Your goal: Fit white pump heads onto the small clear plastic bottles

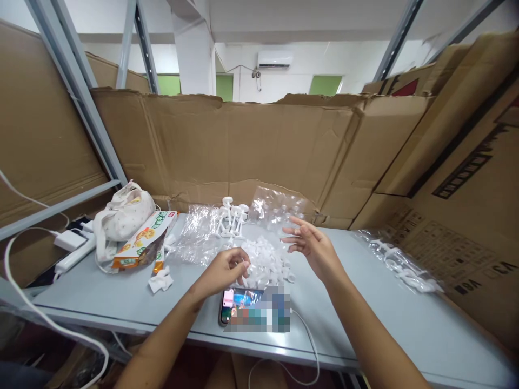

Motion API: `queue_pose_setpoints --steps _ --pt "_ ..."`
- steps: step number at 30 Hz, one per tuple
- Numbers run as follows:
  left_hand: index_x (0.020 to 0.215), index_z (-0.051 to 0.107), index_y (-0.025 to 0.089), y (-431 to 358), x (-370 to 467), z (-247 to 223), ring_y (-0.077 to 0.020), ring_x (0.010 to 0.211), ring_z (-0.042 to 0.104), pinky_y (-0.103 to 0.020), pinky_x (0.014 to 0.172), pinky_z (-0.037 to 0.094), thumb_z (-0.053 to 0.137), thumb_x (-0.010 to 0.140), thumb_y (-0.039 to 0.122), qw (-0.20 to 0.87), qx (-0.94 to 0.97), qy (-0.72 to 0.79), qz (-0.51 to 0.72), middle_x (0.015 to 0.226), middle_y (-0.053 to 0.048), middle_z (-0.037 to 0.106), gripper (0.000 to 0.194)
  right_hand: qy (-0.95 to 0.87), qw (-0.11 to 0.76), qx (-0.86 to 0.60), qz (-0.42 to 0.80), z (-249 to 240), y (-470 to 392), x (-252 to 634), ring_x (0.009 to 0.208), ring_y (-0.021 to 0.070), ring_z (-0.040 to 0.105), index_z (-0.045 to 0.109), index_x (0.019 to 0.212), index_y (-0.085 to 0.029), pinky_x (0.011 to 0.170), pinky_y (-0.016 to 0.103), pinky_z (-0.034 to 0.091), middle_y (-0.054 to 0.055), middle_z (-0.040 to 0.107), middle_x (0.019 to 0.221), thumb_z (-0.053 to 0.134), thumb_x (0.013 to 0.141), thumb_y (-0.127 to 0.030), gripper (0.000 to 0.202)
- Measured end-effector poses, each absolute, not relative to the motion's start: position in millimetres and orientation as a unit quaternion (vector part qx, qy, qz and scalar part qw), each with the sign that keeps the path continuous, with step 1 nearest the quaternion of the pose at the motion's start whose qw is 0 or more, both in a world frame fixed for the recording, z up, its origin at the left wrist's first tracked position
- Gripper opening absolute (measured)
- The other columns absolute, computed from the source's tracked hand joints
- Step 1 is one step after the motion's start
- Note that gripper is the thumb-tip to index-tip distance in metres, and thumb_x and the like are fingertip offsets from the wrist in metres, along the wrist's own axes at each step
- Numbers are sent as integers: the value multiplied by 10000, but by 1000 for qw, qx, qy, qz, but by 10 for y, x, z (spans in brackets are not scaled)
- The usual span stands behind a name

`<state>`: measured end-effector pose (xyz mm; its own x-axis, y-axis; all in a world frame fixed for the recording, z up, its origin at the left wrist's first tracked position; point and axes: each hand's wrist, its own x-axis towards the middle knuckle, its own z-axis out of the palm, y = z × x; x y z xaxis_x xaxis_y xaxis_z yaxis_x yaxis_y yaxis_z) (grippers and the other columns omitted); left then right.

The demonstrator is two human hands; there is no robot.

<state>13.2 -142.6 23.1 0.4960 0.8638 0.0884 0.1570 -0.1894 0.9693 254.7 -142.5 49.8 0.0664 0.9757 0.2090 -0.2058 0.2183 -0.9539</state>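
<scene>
My left hand [228,266] is closed, its fingers curled in a pinch at the left edge of a pile of small white plastic pieces [265,258]. What it holds, if anything, I cannot make out. Raised to the right of the pile, my right hand [311,246] has its fingers spread, with nothing visible in them. Behind the left hand stand several white plastic stems with round discs [230,219]. Clear plastic bags [197,229] lie around them, and another clear bag [275,208] rests against the cardboard at the back.
A phone [243,305] with its screen lit lies near the front edge, a white cable [310,335] plugged in. At left are a snack box [146,240], a white cloth bag [125,210], crumpled tissue [161,281] and a power strip [75,259]. A filled clear bag [401,265] lies right, beside cardboard walls.
</scene>
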Motion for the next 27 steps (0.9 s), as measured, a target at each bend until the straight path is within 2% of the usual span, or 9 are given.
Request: queue_pose_setpoints --steps 3,5,8,11,12,15,18,23,27 --pt "855 507 161 -1363 139 226 -104 503 596 -204 470 434 536 831 392 519 665 366 393 670 8 595 234 -550 508 -382 542 419 -1468 2479 899 251 668 520 1242 -215 669 359 548 130 686 1040 692 704 -503 635" --pt "910 508 159 -1321 149 231 -101 482 590 -189 432 405 541 828 423 525 649 367 411 679 6 595 278 -586 429 -384 570 330 -1501 2407 851 229 675 459 1298 -210 679 353 545 116 701 989 724 698 -433 693" --pt "1222 414 206 -1307 140 200 -91 509 593 -197 446 434 577 814 428 518 616 379 458 887 -54 648 492 -590 394 -394 584 190 -1510 2323 719 195 684 390 1343 -194 644 337 543 71 714 862 710 720 -391 727" --pt "1420 119 353 -1353 60 115 -131 737 655 -279 625 534 577 834 389 515 617 334 492 1308 -144 501 745 -551 439 -399 587 95 -1474 2308 674 193 687 371 1337 -185 608 332 547 61 709 836 705 718 -387 732" --pt "1425 126 371 -1375 20 82 -162 858 653 -319 715 542 574 840 378 522 632 306 485 1395 -147 415 737 -540 455 -394 588 78 -1460 2315 680 196 690 366 1333 -189 602 331 548 66 706 858 708 714 -383 734" --pt "1358 371 336 -1442 -83 6 -259 1161 531 -396 927 475 660 779 347 532 692 245 421 1501 -109 254 647 -535 484 -374 583 62 -1442 2333 700 198 694 362 1323 -206 606 327 547 80 698 917 706 723 -370 711" --pt "1285 493 310 -1493 -94 5 -274 1226 474 -402 985 438 736 702 292 490 744 258 374 1497 -86 270 632 -547 493 -357 575 77 -1465 2314 711 199 692 371 1316 -218 610 330 543 86 694 941 689 748 -365 668" --pt "1070 650 220 -1521 29 50 -238 1171 521 -352 917 485 589 831 296 402 744 306 437 1254 -98 562 259 -553 492 -309 597 100 -1546 2263 820 215 691 396 1308 -252 687 351 537 115 653 1081 636 804 -397 576" --pt "956 663 178 -1529 100 14 -213 984 627 -317 815 521 552 856 320 402 686 342 501 1057 -91 651 206 -539 479 -224 655 98 -1594 2249 976 283 655 325 1350 -292 743 402 532 146 546 1258 633 728 -582 752"
